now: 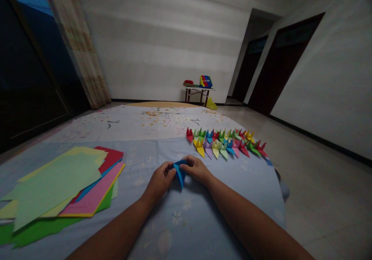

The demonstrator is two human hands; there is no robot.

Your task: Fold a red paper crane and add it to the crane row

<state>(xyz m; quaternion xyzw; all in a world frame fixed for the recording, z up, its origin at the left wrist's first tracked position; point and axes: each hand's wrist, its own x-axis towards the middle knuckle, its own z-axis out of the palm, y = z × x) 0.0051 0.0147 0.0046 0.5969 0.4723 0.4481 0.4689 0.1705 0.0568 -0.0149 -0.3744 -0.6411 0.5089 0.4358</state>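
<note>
Both hands meet over a light blue flowered sheet [186, 213]. My left hand [159, 180] and my right hand [196, 168] pinch a partly folded blue paper piece [180, 171] between their fingertips, held just above the sheet. Beyond the hands, two rows of several finished folded paper cranes [225, 142] in red, green, blue, yellow, purple and pink lie on the sheet. To the left lies a loose stack of coloured paper sheets [62, 184], light green on top, with pink, red, yellow and dark green below.
The sheet's right edge drops to a tiled floor [314, 182]. A small table [197, 91] with a colourful box stands against the far white wall. A curtain [77, 47] and dark window are at left; dark doorways are at right.
</note>
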